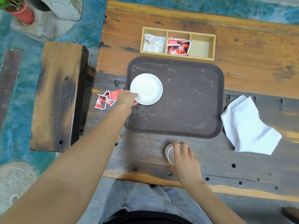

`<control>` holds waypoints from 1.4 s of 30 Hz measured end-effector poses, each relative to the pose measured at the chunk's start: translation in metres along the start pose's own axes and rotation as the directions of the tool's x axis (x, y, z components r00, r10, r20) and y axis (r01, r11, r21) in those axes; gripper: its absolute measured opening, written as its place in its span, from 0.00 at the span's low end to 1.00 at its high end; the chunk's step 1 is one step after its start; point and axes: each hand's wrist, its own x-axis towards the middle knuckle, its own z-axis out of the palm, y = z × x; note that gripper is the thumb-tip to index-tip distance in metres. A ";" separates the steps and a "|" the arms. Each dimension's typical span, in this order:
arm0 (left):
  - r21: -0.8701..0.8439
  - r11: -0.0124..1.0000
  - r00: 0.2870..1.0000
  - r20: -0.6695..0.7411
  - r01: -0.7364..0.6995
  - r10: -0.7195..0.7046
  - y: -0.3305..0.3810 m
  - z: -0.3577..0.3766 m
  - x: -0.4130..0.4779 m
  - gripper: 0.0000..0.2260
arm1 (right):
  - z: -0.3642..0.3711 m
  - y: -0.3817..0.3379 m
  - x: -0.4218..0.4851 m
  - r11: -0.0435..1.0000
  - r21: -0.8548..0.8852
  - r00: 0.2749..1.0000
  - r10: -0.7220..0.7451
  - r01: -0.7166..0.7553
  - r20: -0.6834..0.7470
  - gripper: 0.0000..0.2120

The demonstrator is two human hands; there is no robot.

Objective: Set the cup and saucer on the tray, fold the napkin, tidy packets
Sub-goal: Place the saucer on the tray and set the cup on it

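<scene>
A white saucer (146, 88) lies over the left part of the dark brown tray (186, 107). My left hand (127, 98) pinches its near-left rim. A white cup (170, 153) is on the table just in front of the tray, and my right hand (183, 156) wraps around it from the right. A white napkin (249, 126) lies loosely unfolded to the right of the tray. Several red packets (106, 99) are scattered on the table left of the tray, partly behind my left hand.
A wooden organizer (178, 43) with three compartments stands behind the tray: white packets (154, 43) left, red packets (178, 46) middle, right one bare. A wooden bench (56, 94) sits left of the table. A red plant pot (21, 11) stands on the floor.
</scene>
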 end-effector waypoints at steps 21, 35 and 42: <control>0.787 0.078 0.766 0.564 -0.612 0.309 -0.107 -0.042 -0.045 0.29 | -0.107 -0.031 0.063 0.968 0.231 0.963 -0.038 0.102 -0.267 0.38; 0.789 0.073 0.785 0.588 -0.610 0.196 -0.097 -0.044 -0.045 0.32 | -0.180 -0.096 0.182 0.978 0.099 0.953 -0.152 0.183 -0.263 0.37; 0.796 0.047 0.787 0.586 -0.604 0.192 -0.097 -0.043 -0.049 0.34 | -0.174 -0.105 0.199 0.983 0.107 0.957 -0.116 0.149 -0.267 0.40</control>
